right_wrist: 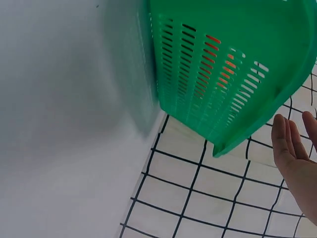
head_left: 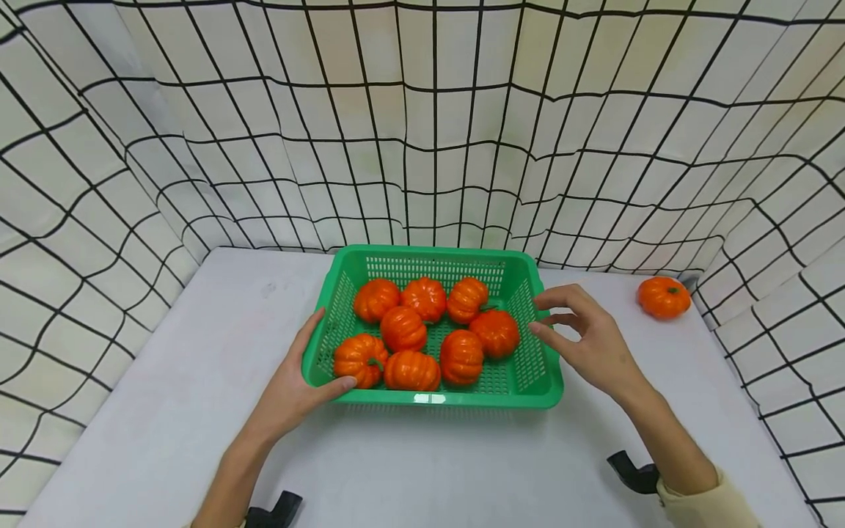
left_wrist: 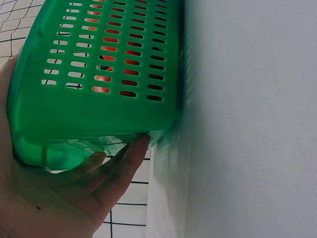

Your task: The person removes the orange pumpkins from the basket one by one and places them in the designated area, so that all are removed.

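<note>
A green plastic basket (head_left: 455, 400) stands on the white table, holding several small orange pumpkins (head_left: 404, 328). My left hand (head_left: 290, 394) grips its left end, with the thumb over the front rim and the fingers along the outer wall. In the left wrist view those fingers (left_wrist: 130, 161) reach round the basket's corner, and orange shows through its slots. Beside the right rim, my right hand (head_left: 594, 352) hovers with nothing in it, thumb and fingertips apart. The right wrist view shows this hand (right_wrist: 297, 166) a little away from the basket wall (right_wrist: 237, 25).
One more orange pumpkin (head_left: 664, 298) lies on the table's far right, close to the net. Black netting (head_left: 434, 147) over white sheeting encloses the back and both sides. Each wrist carries a black strap piece (head_left: 632, 473).
</note>
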A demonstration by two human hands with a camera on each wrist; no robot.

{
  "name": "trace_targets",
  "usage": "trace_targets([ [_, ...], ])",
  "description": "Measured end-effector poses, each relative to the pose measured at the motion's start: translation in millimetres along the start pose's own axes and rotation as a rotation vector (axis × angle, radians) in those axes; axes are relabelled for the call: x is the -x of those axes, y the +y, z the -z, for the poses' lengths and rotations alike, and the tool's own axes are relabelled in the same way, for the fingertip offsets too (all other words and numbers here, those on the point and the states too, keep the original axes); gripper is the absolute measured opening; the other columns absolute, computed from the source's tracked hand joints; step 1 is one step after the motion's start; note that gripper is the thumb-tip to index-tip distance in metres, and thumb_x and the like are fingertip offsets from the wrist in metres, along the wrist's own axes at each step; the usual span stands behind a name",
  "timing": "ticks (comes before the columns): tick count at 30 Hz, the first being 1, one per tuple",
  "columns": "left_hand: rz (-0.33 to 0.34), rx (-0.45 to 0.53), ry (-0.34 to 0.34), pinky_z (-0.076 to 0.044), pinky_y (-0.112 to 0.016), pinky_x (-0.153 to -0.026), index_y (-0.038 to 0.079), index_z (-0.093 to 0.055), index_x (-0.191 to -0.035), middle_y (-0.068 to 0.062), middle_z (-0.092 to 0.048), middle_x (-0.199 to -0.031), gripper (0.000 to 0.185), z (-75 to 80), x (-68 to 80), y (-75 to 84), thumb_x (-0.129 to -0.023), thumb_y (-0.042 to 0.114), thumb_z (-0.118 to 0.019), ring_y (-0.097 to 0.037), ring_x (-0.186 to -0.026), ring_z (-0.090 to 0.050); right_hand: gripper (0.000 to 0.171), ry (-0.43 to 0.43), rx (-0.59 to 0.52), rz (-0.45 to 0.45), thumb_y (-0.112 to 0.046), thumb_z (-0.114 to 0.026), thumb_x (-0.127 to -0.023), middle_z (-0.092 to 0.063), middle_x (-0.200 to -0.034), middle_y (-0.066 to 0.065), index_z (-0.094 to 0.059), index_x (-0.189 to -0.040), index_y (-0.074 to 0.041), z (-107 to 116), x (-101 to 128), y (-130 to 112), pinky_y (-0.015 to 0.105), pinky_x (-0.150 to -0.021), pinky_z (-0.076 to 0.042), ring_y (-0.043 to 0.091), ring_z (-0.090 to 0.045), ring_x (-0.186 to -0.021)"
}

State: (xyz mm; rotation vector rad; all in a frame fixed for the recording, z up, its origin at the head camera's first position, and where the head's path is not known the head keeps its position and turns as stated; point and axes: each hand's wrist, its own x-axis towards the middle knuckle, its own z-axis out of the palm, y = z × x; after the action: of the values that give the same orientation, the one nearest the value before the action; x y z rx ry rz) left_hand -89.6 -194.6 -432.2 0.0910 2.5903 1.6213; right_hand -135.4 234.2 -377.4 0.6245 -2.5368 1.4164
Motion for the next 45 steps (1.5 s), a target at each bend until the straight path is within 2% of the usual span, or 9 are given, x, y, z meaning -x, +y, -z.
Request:
trace_targets([
  [8, 0.0, 0.008, -0.003, -0.03, -0.075, -0.116, 0.047, -0.01, -0.165, -0.006, -0.016, -0.176, 0.108, -0.9, -0.2, 0.1, -0.087, 0.032, -0.083, -0.042, -0.155, -0.027, 0.036, -0.05, -0.001, 0.009, -0.003, -0.077, -0.092, -0.063, -0.123, 0.008, -0.066, -0.126, -0.01, -13.3, -0.6, -3.3, 0.017, -0.095, -0.056, 0.003, -0.06, -0.112],
  [15, 0.006, -0.008, 0.004, -0.032, -0.074, -0.116, 0.047, -0.01, -0.165, -0.008, -0.016, -0.175, 0.108, 1.7, 1.5, 1.2, -0.087, 0.033, -0.083, -0.043, -0.154, -0.029, 0.035, -0.109, -0.029, -0.044, -0.011, -0.078, -0.093, -0.062, -0.127, 0.009, -0.067, -0.126, -0.008, -27.7, -4.9, -6.8, 0.034, -0.094, -0.061, 0.03, -0.063, -0.116],
  [19, 0.003, -0.003, 0.004, -0.032, -0.074, -0.116, 0.047, -0.01, -0.165, -0.007, -0.017, -0.175, 0.107, 2.5, 1.4, 0.7, -0.087, 0.033, -0.082, -0.043, -0.154, -0.029, 0.037, -0.137, -0.043, -0.057, -0.012, -0.079, -0.093, -0.061, -0.129, 0.011, -0.066, -0.127, -0.006, -35.3, -7.9, -11.0, 0.045, -0.094, -0.061, 0.033, -0.063, -0.118],
  [22, -0.005, 0.001, 0.002, -0.031, -0.074, -0.116, 0.047, -0.01, -0.165, -0.007, -0.017, -0.175, 0.107, 1.9, 0.4, -0.1, -0.087, 0.032, -0.082, -0.043, -0.154, -0.029, 0.037, -0.151, -0.047, -0.062, -0.012, -0.08, -0.092, -0.062, -0.128, 0.011, -0.067, -0.126, -0.006, -40.0, -9.0, -13.1, 0.049, -0.094, -0.061, 0.032, -0.063, -0.118],
  [32, -0.011, 0.017, 0.001, -0.031, -0.075, -0.117, 0.048, -0.011, -0.165, -0.006, -0.015, -0.176, 0.107, -0.6, -1.4, -1.5, -0.087, 0.031, -0.083, -0.043, -0.155, -0.027, 0.04, -0.204, -0.021, -0.093, -0.016, -0.081, -0.091, -0.063, -0.129, 0.011, -0.067, -0.128, -0.008, -49.4, -10.5, -14.5, 0.049, -0.094, -0.06, 0.03, -0.064, -0.115],
  [38, -0.012, 0.024, 0.0, -0.03, -0.075, -0.117, 0.047, -0.011, -0.165, -0.006, -0.015, -0.176, 0.107, -1.4, -0.6, -0.8, -0.087, 0.03, -0.083, -0.043, -0.156, -0.027, 0.044, -0.267, 0.021, -0.123, -0.018, -0.081, -0.092, -0.063, -0.129, 0.011, -0.065, -0.131, -0.007, -52.0, -12.1, -17.4, 0.043, -0.095, -0.061, 0.029, -0.067, -0.115],
  [45, -0.01, 0.024, 0.005, -0.031, -0.074, -0.117, 0.045, -0.011, -0.165, -0.007, -0.015, -0.176, 0.106, -2.1, -0.4, -1.5, -0.087, 0.03, -0.082, -0.043, -0.155, -0.028, 0.051, -0.368, 0.028, -0.181, -0.023, -0.081, -0.093, -0.061, -0.137, 0.011, -0.06, -0.136, -0.006, -56.1, -16.3, -20.1, 0.044, -0.098, -0.06, 0.03, -0.066, -0.12],
])
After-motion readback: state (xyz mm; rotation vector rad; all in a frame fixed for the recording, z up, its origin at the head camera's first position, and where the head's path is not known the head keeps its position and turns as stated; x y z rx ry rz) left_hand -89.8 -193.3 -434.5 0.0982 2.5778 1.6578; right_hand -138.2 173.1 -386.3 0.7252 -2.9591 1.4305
